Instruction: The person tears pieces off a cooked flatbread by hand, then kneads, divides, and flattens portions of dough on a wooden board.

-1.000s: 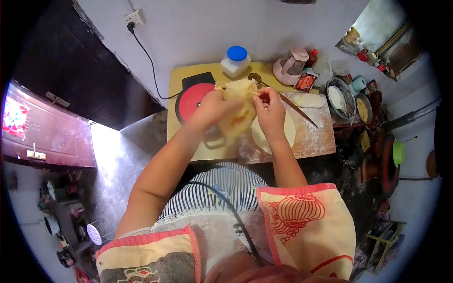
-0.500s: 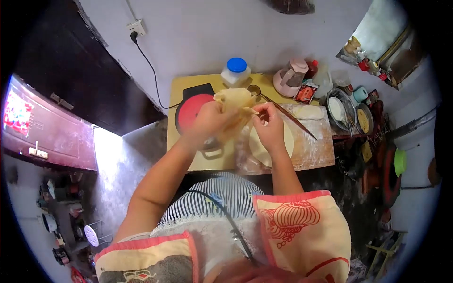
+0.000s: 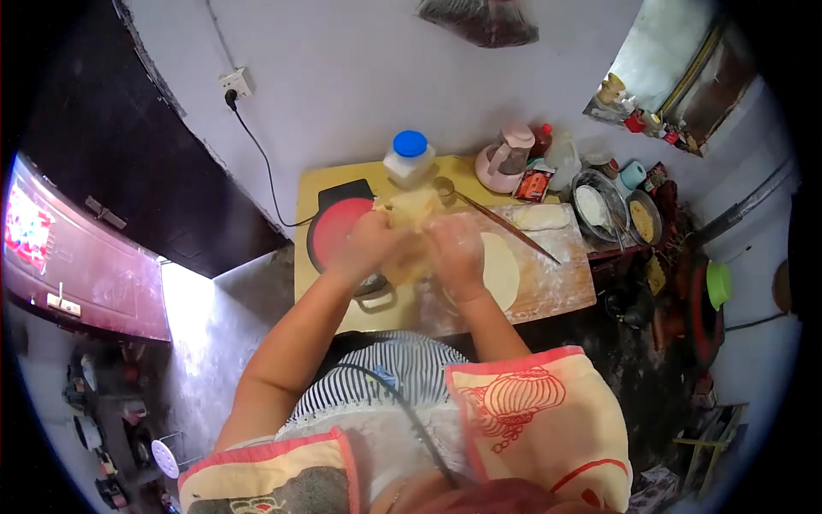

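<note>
My left hand (image 3: 370, 246) is closed on a thin, pale yellow flatbread (image 3: 411, 206), held above the table between the griddle and the board. My right hand (image 3: 455, 250) is closed at the flatbread's right side, and both hands are somewhat blurred. Part of the flatbread hangs below and between them. A red electric griddle (image 3: 330, 230) lies to the left, partly behind my left hand. Under and beside my right wrist, a rolled round of dough (image 3: 501, 272) rests on the floured board (image 3: 556, 278).
A slim dark rolling pin (image 3: 514, 230) lies across the board near a white dough piece (image 3: 544, 217). A blue-lidded jar (image 3: 409, 163) and a pink blender (image 3: 505, 163) stand at the back. Bowls (image 3: 599, 204) sit at right. The griddle's cord (image 3: 265, 167) runs to a wall socket.
My right hand has come in from the right, where it pinched a small piece, to the flatbread's side near my left hand. The whole view has shifted slightly.
</note>
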